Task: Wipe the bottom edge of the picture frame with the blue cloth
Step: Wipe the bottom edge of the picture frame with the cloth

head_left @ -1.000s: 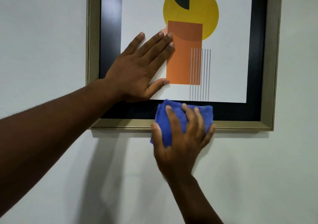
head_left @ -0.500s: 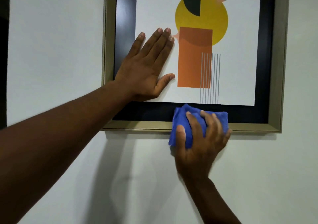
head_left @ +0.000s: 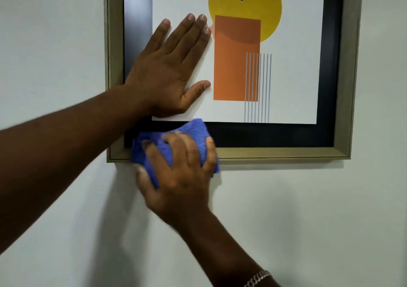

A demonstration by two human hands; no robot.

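Nearest me, a chain bracelet on the rt wrist, cut off at the bottom edge. My right hand has fingers curled, gripping the bunched blue cloth against the bottom edge of the picture frame, near its lower-left corner. That corner is hidden by cloth and forearm; the hand looks blurred. Beyond, my left hand lies flat, fingers spread, pressed on the abstract print. Frame top is cut off. White wall around.
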